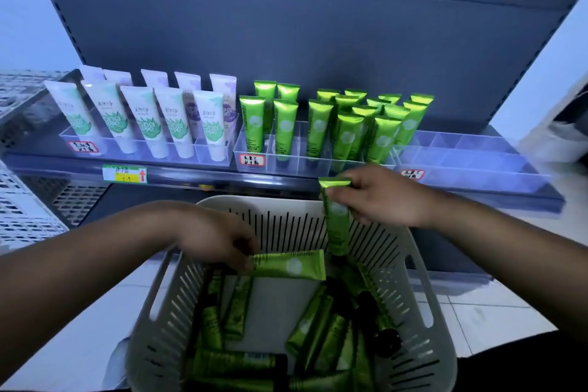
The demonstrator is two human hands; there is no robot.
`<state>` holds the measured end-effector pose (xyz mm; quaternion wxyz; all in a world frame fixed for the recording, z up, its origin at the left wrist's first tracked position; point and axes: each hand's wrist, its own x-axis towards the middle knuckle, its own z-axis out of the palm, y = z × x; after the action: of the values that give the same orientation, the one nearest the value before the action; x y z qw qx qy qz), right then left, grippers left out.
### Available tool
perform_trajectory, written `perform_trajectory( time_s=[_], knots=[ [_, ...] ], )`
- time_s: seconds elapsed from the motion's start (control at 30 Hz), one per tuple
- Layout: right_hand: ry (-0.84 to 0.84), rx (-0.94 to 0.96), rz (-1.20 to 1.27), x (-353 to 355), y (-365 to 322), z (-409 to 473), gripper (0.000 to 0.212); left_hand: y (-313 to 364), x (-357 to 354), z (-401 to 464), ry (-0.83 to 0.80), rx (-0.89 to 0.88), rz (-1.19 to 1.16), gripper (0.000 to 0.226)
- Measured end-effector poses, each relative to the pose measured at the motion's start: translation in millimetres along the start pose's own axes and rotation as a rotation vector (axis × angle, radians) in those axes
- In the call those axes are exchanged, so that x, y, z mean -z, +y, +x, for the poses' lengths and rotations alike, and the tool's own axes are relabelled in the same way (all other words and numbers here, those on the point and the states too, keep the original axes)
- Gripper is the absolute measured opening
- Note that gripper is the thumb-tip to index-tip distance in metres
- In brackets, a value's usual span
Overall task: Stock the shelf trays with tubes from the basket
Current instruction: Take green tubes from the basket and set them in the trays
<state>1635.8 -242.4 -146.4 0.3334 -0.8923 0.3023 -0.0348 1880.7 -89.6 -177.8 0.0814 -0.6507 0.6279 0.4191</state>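
Observation:
A grey slotted basket (pixel 178 305) sits below me with several green tubes (pixel 235 309) lying loose in it. My left hand (pixel 213 237) pinches the cap end of one green tube (pixel 292 265), held flat over the basket. My right hand (pixel 378 194) grips another green tube (pixel 335 219), upright, crimped end up, in front of the shelf edge. The middle clear tray (pixel 286 164) on the shelf holds several upright green tubes (pixel 346 134).
The left clear tray (pixel 105 145) holds white tubes with green and purple prints. The right clear tray (pixel 477 156) has bare compartments. A yellow price tag (pixel 125 174) is on the shelf edge. White perforated crates (pixel 19 200) stand at left.

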Motion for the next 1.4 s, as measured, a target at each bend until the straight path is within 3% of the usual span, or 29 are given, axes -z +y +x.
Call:
perform_trajectory(
  time_s=[0.2,0.23,0.33,0.57,0.7,0.83,0.93,1.07,1.17,1.3,1.4],
  knots=[
    [0.139,-0.042,0.269,55.0,7.1,-28.2,0.060,18.8,-13.2,2.6,-0.050,-0.163,-0.566,0.022],
    [0.162,-0.032,0.333,62.9,8.0,-31.7,0.059,24.9,-15.1,3.2,-0.073,-0.192,-0.633,0.025],
    [0.231,0.032,0.459,83.3,7.7,-39.3,0.028,39.8,-23.0,10.2,-0.138,-0.293,-0.813,0.031],
    [0.449,0.051,0.516,125.9,29.6,-51.9,0.020,94.0,-24.9,22.1,-0.069,-0.495,-1.097,0.049],
    [0.593,0.040,0.495,145.2,51.4,-54.8,0.021,122.7,-14.9,31.9,0.074,-0.490,-1.211,0.047],
    [0.687,0.020,0.441,156.3,70.2,-55.8,0.019,150.3,12.2,42.6,0.325,-0.418,-1.114,0.048],
    [0.709,-0.009,0.368,164.0,84.2,-53.0,0.026,170.2,37.9,50.9,0.427,-0.431,-1.046,0.049],
    [0.717,-0.041,0.303,170.3,100.0,-46.3,0.030,201.1,65.2,64.7,0.475,-0.423,-1.182,0.012],
    [0.722,-0.038,0.324,174.1,108.9,-39.9,0.029,215.3,78.1,80.3,0.527,-0.434,-1.149,0.010],
    [0.712,-0.036,0.325,180.2,115.9,-26.5,0.027,224.7,91.9,94.3,0.721,-0.422,-0.778,0.036],
    [0.668,-0.039,0.274,187.8,116.8,-18.6,0.029,230.2,106.0,102.1,0.755,-0.500,-0.629,0.018]
  ],
)
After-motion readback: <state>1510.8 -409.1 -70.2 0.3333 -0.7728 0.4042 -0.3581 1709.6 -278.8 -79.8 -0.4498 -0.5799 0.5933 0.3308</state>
